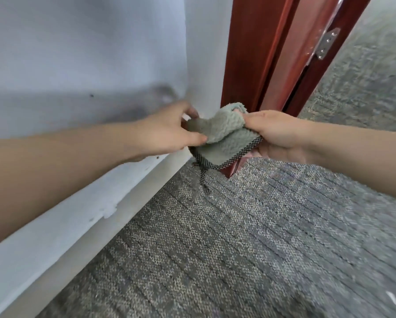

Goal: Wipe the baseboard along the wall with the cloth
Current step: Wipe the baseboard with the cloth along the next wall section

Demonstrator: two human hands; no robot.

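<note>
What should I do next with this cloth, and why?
Probably lower the cloth onto the baseboard near the door frame. The left hand and right hand both hold it bunched in the air, apparently clear of the baseboard, so it isn't wiping anything.

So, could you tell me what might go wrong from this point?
The cloth has a loose trim strand dangling toward the carpet; it might snag or drag. The chipped paint just above the baseboard could flake further if wiped hard.
</note>
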